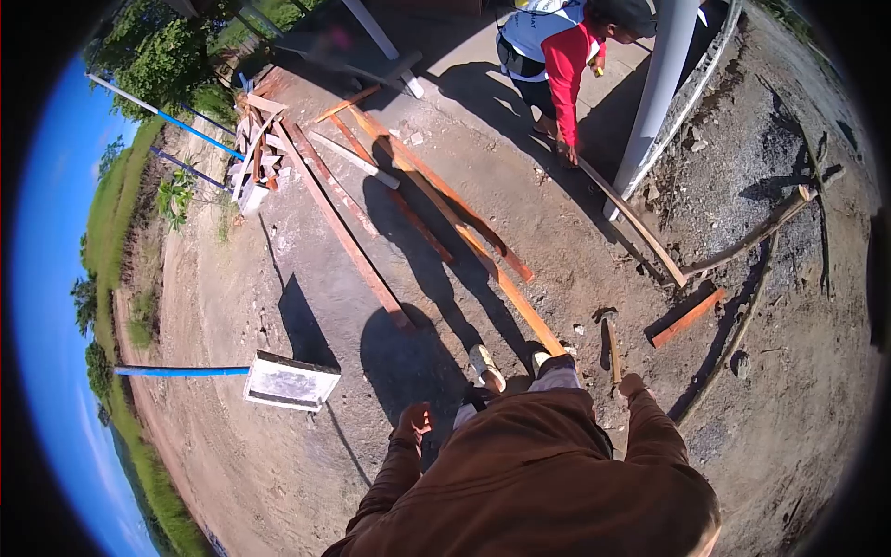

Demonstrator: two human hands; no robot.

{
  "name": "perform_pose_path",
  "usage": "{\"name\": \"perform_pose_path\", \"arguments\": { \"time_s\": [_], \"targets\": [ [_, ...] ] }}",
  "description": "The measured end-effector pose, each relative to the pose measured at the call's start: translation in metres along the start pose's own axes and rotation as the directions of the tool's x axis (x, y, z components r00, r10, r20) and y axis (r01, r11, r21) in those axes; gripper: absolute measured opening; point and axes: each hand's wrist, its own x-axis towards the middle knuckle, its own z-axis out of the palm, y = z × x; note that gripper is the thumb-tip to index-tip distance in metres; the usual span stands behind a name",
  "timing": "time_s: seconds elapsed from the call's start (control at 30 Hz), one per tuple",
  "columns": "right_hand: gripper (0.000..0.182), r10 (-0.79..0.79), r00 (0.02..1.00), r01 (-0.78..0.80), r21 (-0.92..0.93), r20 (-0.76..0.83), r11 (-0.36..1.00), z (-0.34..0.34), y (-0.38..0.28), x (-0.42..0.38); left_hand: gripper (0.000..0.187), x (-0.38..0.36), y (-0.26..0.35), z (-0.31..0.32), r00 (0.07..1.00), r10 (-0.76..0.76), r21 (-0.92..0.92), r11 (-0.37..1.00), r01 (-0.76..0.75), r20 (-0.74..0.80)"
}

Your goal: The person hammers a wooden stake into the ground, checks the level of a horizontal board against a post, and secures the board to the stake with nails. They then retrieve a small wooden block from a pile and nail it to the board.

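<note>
Wooden-handled hammer (611,345) on gritty dirt, right hand (632,384) beside, long plank (506,283)

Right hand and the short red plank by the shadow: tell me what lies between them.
In the head view, a hammer lies on the bare dirt between the right hand and the short red plank; nothing else.

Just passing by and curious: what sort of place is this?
Most likely an outdoor building site on bare dirt. Long wooden planks lie across the ground, a hammer lies near the person's right hand, and a co-worker bends over a board beside a post.
</note>
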Motion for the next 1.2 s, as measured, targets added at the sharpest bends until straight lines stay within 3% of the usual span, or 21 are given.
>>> {"name": "perform_pose_path", "arguments": {
  "time_s": [0.07,0.13,0.2,0.23,0.33,0.4,0.5,0.6,0.63,0.67,0.7,0.73,0.77,0.83,0.9,1.0,1.07,1.1,1.17,1.2],
  "targets": [
    [0.028,0.094,0.994,-0.105,0.472,0.047,0.875,-0.032,-0.007,0.004,0.021,-0.009,0.005,0.023,0.978,0.109,0.235,0.970,-0.066,-0.176],
    [0.025,0.137,0.981,-0.192,0.818,0.140,0.542,-0.064,-0.024,-0.003,0.021,-0.001,-0.001,0.015,0.979,0.135,0.166,0.980,-0.110,-0.150],
    [0.022,0.125,0.960,-0.261,0.963,0.252,0.068,-0.098,-0.051,-0.021,0.022,0.003,-0.006,0.004,0.979,0.163,0.108,0.983,-0.150,-0.125],
    [0.020,0.146,0.959,-0.249,0.968,0.244,0.018,-0.121,-0.062,-0.030,0.024,-0.003,-0.003,0.007,0.985,0.112,0.111,0.989,-0.097,-0.131],
    [0.019,0.244,0.949,-0.218,0.975,0.201,0.044,-0.156,-0.082,-0.029,0.024,0.005,-0.002,-0.001,0.982,-0.002,0.060,0.998,0.013,-0.188],
    [0.019,0.219,0.960,-0.186,0.982,0.174,0.038,-0.153,-0.083,-0.018,0.023,0.042,-0.015,-0.034,0.991,-0.131,-0.011,0.991,0.131,-0.006],
    [0.017,0.328,0.939,-0.134,0.989,0.106,0.066,-0.164,-0.106,-0.020,0.020,0.082,-0.013,-0.056,0.999,-0.002,0.043,0.999,-0.001,0.055],
    [0.016,0.375,0.896,-0.207,0.971,0.237,-0.118,-0.133,-0.121,-0.008,0.017,0.084,0.007,-0.075,0.993,0.075,0.094,0.992,-0.083,0.092],
    [0.015,0.350,0.900,-0.271,0.962,0.261,-0.022,-0.142,-0.144,-0.022,0.016,0.082,0.002,-0.084,0.992,0.086,0.087,0.992,-0.094,0.092],
    [0.015,0.308,0.893,-0.352,0.936,0.328,0.024,-0.129,-0.149,-0.011,0.015,0.091,-0.001,-0.102,0.990,0.057,-0.082,0.996,-0.047,0.126],
    [0.014,0.312,0.833,-0.413,0.889,0.456,-0.196,-0.135,-0.174,-0.009,0.015,0.113,0.004,-0.124,0.984,0.047,-0.231,0.973,-0.005,0.174],
    [0.013,0.310,0.862,-0.392,0.915,0.400,-0.090,-0.138,-0.194,-0.005,0.014,0.140,0.023,-0.137,0.969,0.055,-0.359,0.933,0.037,0.243],
    [0.014,0.160,0.923,-0.370,0.920,0.349,0.129,-0.142,-0.203,0.003,0.014,0.146,0.056,-0.131,0.944,0.067,-0.463,0.881,0.096,0.323],
    [0.014,0.178,0.926,-0.358,0.925,0.333,0.131,-0.163,-0.215,0.023,0.014,0.103,0.088,-0.123,0.986,0.160,-0.154,0.974,-0.164,-0.038],
    [0.015,0.171,0.922,-0.374,0.915,0.349,0.149,-0.179,-0.237,0.043,0.017,0.112,0.099,-0.144,0.991,0.061,-0.144,0.986,-0.078,-0.117],
    [0.016,0.153,0.921,-0.381,0.908,0.357,0.176,-0.211,-0.267,0.095,0.021,0.123,0.090,-0.177,0.983,0.043,-0.150,0.986,-0.070,-0.180],
    [0.012,0.055,0.871,-0.491,0.861,0.488,0.133,-0.255,-0.271,0.140,0.022,0.131,0.087,-0.188,0.962,-0.010,-0.181,0.983,-0.041,-0.272],
    [0.012,0.057,0.874,-0.486,0.863,0.483,0.141,-0.283,-0.288,0.153,0.022,0.138,0.085,-0.194,0.944,-0.063,-0.196,0.981,-0.002,-0.323],
    [0.017,0.256,0.927,-0.357,0.856,0.274,0.373,-0.345,-0.340,0.166,0.022,0.146,0.075,-0.207,0.921,-0.139,-0.263,0.964,0.042,-0.365],
    [0.018,0.180,0.931,-0.357,0.898,0.319,0.257,-0.346,-0.330,0.226,0.023,0.146,0.069,-0.212,0.913,-0.171,-0.312,0.949,0.051,-0.370]
  ]
}}
